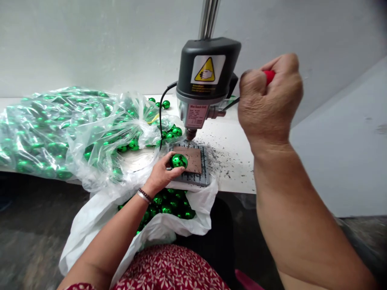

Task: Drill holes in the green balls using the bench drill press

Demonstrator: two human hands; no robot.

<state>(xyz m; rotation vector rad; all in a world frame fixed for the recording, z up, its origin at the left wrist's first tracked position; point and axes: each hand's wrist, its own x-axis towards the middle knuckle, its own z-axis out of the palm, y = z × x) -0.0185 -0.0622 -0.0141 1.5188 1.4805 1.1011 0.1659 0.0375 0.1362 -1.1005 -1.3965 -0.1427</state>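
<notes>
My left hand [163, 172] holds a shiny green ball [179, 160] between thumb and fingers, over the brown square plate [195, 161] on the drill's base [205, 177]. Above and slightly right of the ball is the tip of the bench drill [208, 76], a dark machine on a metal column with a yellow warning label. Wrapped round a red-ended handle [269, 76] to the right of the drill head, my right hand [270, 96] is closed in a fist. Most of the handle is hidden by its fingers.
A large clear bag [54, 129] of green balls covers the left of the white table [238, 161]. An open white bag [193, 227] with more balls lies at my lap. Dark shavings surround the base; a black cable [162, 108] hangs left of the drill.
</notes>
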